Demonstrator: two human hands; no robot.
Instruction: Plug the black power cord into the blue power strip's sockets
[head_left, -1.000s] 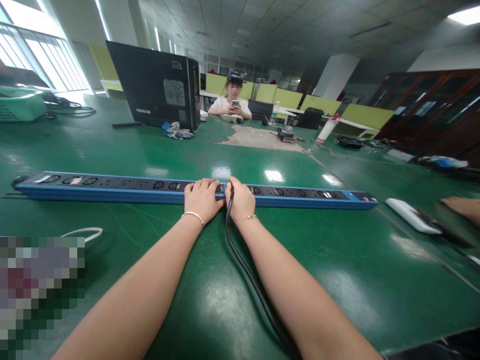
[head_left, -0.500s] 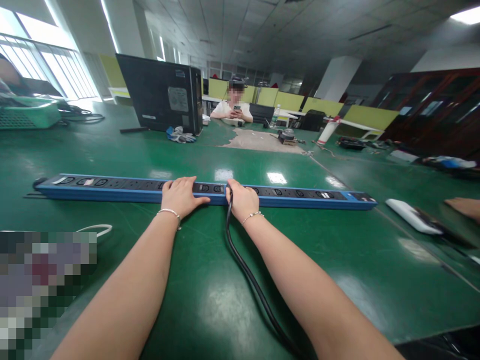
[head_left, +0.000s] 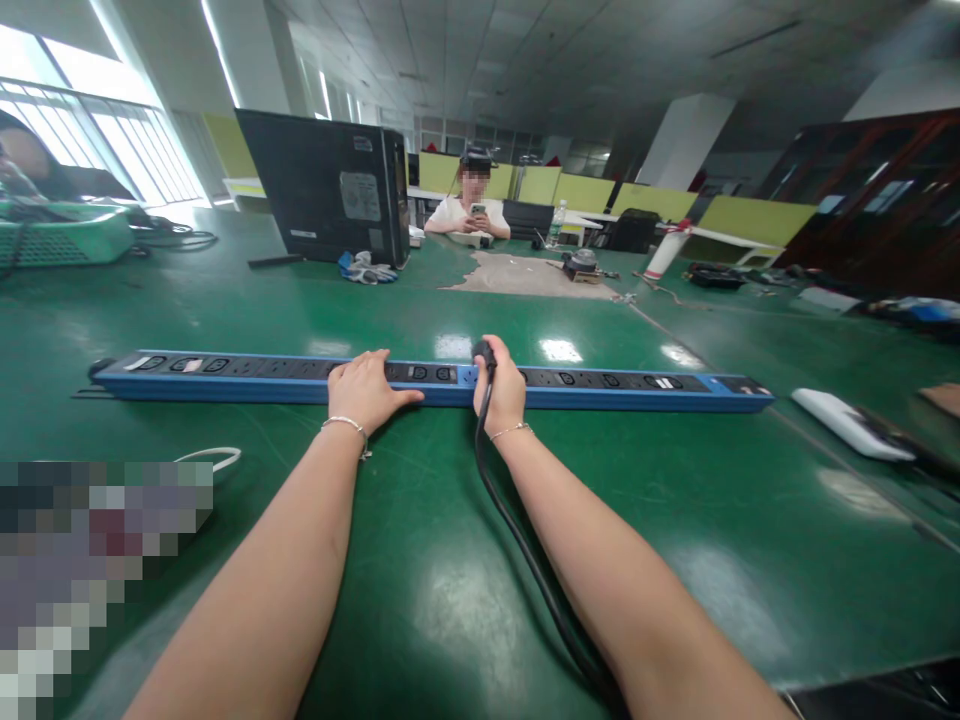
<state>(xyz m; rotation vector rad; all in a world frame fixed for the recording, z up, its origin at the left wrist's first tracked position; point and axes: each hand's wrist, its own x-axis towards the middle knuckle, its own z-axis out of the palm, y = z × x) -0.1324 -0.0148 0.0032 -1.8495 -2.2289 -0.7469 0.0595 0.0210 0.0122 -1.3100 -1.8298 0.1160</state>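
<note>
A long blue power strip [head_left: 637, 403] with black sockets lies across the green table. My left hand [head_left: 364, 388] rests over the strip left of its middle, fingers on the far edge and thumb stretched along the near side, gripping it. Just right of the strip's middle, my right hand [head_left: 502, 385] is closed on a black plug [head_left: 484, 352], which is held above the sockets. From the plug a black cable [head_left: 517, 535] runs down toward the table's near edge, beside my right forearm.
A black computer case [head_left: 330, 190] stands behind, with gloves [head_left: 367, 268] beside it. A green basket [head_left: 67, 235] is at the left. A white device [head_left: 847, 422] lies at the right near another hand [head_left: 945, 398]. A person [head_left: 469, 215] sits opposite holding a phone.
My right hand has lifted a little and moved slightly right, with the plug now visible above the strip. My left hand stays on the strip. The whole view has shifted slightly.
</note>
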